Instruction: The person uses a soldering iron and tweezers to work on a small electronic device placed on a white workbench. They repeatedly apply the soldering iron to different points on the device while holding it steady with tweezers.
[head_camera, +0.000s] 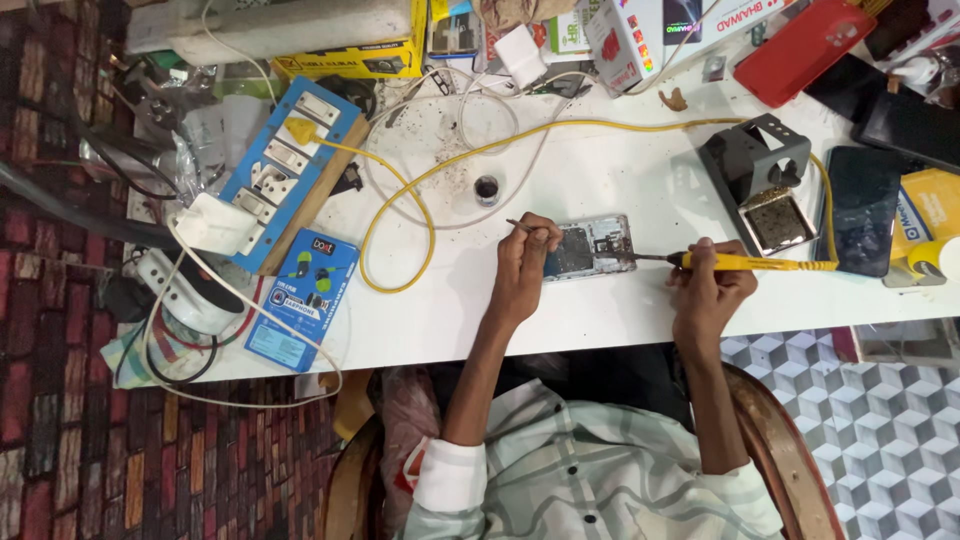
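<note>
Meanwhile, the right hand is gripping a yellow soldering iron touching an opened phone; the left hand is pinching tweezers over it.

a flat blue box lies at the table's left edge. a yellow-and-black carton and a white box with coloured dots sit along the far edge. a yellow package lies far right.

Right hand gripping yellow soldering iron, tip on opened phone
</note>
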